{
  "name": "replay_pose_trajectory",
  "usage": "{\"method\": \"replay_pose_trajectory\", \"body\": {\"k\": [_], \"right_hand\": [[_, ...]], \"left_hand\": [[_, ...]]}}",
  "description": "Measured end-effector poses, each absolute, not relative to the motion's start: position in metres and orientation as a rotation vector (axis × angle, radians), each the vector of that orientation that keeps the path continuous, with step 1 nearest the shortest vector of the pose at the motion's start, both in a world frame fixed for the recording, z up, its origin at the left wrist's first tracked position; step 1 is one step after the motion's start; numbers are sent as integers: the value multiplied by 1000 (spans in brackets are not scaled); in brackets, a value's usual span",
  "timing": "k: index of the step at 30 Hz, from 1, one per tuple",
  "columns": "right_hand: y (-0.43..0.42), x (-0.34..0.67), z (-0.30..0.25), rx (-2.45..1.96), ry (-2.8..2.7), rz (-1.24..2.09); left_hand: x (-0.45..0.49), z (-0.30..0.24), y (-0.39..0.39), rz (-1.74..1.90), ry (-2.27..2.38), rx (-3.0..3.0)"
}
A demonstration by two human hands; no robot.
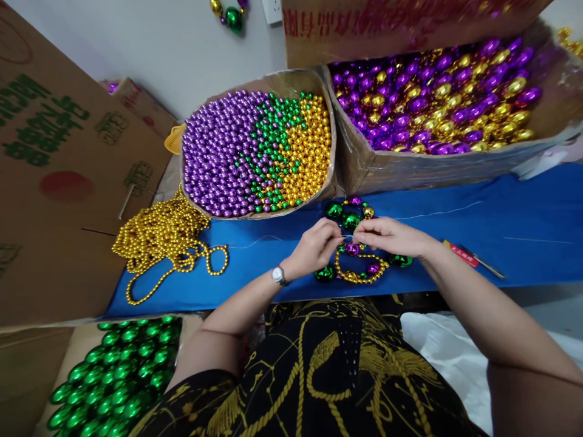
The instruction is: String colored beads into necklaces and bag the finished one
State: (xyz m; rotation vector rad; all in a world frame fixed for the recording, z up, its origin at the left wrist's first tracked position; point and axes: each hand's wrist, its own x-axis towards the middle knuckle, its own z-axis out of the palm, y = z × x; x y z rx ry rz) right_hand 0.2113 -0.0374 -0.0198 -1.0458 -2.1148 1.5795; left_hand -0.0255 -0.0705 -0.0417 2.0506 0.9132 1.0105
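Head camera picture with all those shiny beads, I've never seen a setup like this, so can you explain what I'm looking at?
There is no machine here: a person works with bare hands, seen by a camera worn on the head, looking forward and down. On the blue cloth lie a strand of gold, green and purple beads and, to the left, a heap of gold bead chains. Behind stand an open box of small purple, green and gold beads and another box of purple and gold ones. The left hand, with a watch on its wrist, and the right hand are close together over the strand, pinching what looks like thin white thread between them.
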Motion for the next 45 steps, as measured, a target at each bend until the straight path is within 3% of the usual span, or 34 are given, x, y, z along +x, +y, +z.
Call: {"method": "replay_pose_trajectory", "body": {"k": [3, 7, 10, 19, 24, 30, 34, 37, 45], "right_hand": [[-40, 233, -25, -1116, -2043, 1436], [-59, 234, -47, -1091, -1311, 1540], [-73, 213, -59, -944, -967, 1563], [-88, 199, -73, -961, -847, 1597], [-93, 225, -66, -1133, -1209, 1449], [-56, 229, -4, -1007, -2150, 665], [-24, 192, 3, -842, -2360, 425], [-19, 175, -7, -960, -2292, 249], [-63, 186, -38, -953, -2195, 565]], "left_hand": [[-36, -39, -74, 973, 845, 1520], [-42, -46, -81, 1015, 692, 971], [-34, -53, -84, 1108, 689, 862], [-35, -65, -88, 1151, 785, 764], [-38, -59, -85, 1051, 808, 791], [-19, -38, -63, 827, 826, 1133], [-12, -30, -58, 679, 825, 1336], [-12, -32, -61, 749, 855, 1267], [-15, -40, -65, 850, 860, 1095]]}}
